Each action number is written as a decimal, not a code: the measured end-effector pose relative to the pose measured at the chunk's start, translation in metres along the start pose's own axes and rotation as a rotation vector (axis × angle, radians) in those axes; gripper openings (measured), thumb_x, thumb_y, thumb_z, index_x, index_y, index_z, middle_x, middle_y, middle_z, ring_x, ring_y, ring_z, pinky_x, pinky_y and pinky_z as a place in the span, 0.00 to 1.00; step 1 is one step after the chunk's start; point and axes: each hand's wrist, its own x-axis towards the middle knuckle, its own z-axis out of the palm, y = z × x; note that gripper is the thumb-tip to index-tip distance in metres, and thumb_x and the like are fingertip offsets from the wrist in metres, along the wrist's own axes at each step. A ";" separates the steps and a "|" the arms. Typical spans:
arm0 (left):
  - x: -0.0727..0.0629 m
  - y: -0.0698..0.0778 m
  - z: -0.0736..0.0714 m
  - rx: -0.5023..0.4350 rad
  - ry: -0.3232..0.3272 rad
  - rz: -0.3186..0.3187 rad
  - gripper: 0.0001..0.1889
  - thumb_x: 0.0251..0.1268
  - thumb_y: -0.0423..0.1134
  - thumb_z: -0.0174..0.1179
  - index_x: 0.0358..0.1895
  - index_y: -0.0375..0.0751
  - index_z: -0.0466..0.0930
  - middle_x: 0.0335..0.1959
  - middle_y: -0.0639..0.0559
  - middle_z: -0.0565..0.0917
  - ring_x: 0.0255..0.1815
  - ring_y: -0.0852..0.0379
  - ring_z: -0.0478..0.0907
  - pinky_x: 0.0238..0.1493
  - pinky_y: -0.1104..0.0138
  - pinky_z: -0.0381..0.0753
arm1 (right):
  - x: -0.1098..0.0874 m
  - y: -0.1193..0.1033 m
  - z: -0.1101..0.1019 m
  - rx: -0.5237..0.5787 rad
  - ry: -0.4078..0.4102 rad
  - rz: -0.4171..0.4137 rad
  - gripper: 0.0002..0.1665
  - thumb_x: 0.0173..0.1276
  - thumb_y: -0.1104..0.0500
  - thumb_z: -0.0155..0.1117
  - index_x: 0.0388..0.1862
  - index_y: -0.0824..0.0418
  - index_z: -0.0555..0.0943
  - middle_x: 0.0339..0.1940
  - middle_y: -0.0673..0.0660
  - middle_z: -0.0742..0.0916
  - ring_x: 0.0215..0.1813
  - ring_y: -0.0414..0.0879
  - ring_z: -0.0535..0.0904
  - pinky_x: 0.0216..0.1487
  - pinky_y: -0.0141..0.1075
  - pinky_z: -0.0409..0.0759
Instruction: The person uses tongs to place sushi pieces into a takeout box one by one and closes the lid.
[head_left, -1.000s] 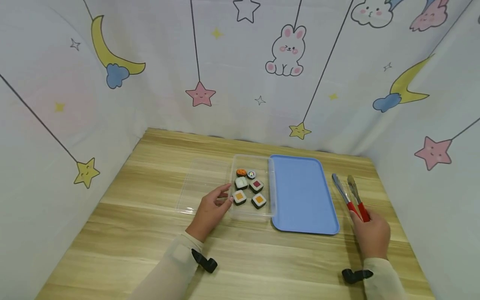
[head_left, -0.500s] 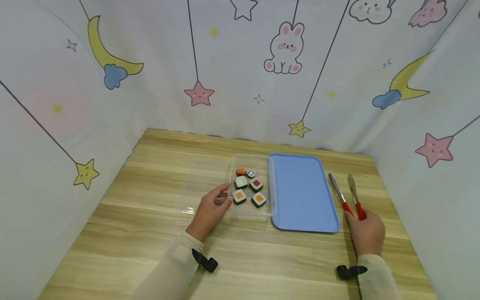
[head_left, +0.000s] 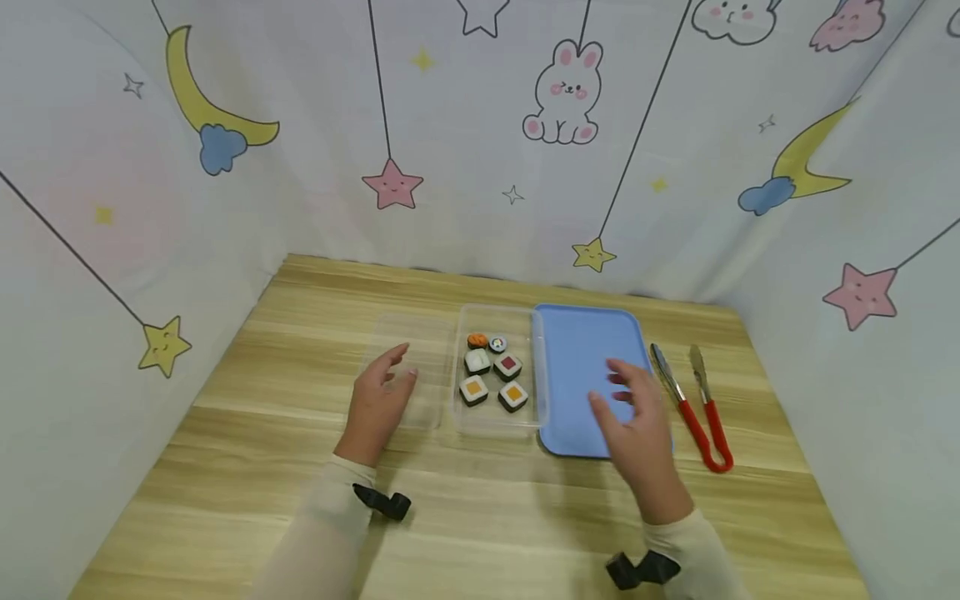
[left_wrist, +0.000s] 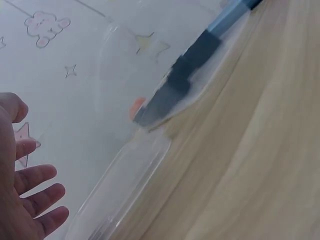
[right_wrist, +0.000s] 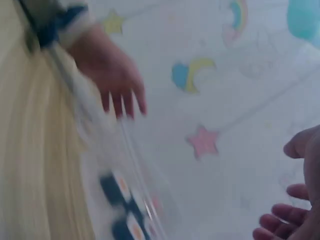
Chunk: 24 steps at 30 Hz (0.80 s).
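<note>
My left hand point(head_left: 378, 404) hovers over the clear plastic lid point(head_left: 426, 337), fingers loosely bent and holding nothing. Beside the lid stands a clear plastic container point(head_left: 521, 325) with several toy sushi pieces inside, among them an orange-topped one point(head_left: 477, 341), a red-centred roll point(head_left: 507, 365) and a yellow-centred roll point(head_left: 513, 396). My right hand point(head_left: 641, 433) is over the near right part of the blue tray point(head_left: 577, 350), its fingers spread and nothing in them. Tongs with red handles point(head_left: 694, 432) lie spread on the table, to the right of the tray.
The wood-grain table point(head_left: 480, 533) is bordered at the back and sides by a white curtain point(head_left: 465, 233) printed with stars, moons and a rabbit. The right wrist view is blurred.
My right hand has let go of the tongs and moved left over the tray. My left hand has drawn away from the container's left edge, to the left over the lid.
</note>
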 end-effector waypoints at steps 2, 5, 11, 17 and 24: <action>0.005 -0.007 -0.012 0.046 0.043 -0.003 0.26 0.77 0.45 0.61 0.74 0.46 0.74 0.71 0.42 0.76 0.72 0.40 0.71 0.69 0.42 0.72 | -0.002 -0.026 0.035 0.168 -0.165 0.001 0.30 0.67 0.70 0.70 0.67 0.69 0.76 0.62 0.63 0.82 0.61 0.57 0.79 0.61 0.40 0.81; 0.010 -0.016 -0.025 0.101 0.070 -0.017 0.28 0.76 0.48 0.62 0.74 0.44 0.73 0.72 0.41 0.75 0.75 0.40 0.67 0.72 0.41 0.68 | -0.009 -0.059 0.084 0.347 -0.430 0.093 0.32 0.72 0.66 0.67 0.73 0.67 0.72 0.69 0.63 0.79 0.67 0.56 0.77 0.67 0.48 0.78; 0.017 -0.031 -0.033 0.093 0.065 -0.075 0.29 0.74 0.50 0.62 0.73 0.43 0.75 0.73 0.41 0.74 0.76 0.40 0.66 0.73 0.41 0.66 | -0.018 -0.085 0.161 0.274 -0.765 0.262 0.42 0.79 0.47 0.61 0.84 0.57 0.58 0.82 0.56 0.65 0.81 0.54 0.62 0.77 0.53 0.65; 0.020 -0.038 -0.031 0.085 0.047 -0.084 0.28 0.74 0.48 0.63 0.72 0.41 0.76 0.74 0.41 0.73 0.77 0.40 0.64 0.75 0.41 0.64 | -0.021 -0.075 0.211 0.043 -0.796 0.385 0.52 0.77 0.38 0.57 0.87 0.61 0.48 0.85 0.69 0.47 0.85 0.64 0.43 0.79 0.63 0.54; 0.019 -0.036 -0.030 0.095 0.023 -0.116 0.28 0.73 0.46 0.64 0.72 0.40 0.76 0.75 0.38 0.71 0.77 0.38 0.64 0.75 0.42 0.64 | -0.028 -0.066 0.231 -0.052 -0.698 0.489 0.58 0.73 0.39 0.62 0.87 0.64 0.44 0.83 0.73 0.36 0.81 0.76 0.42 0.77 0.65 0.57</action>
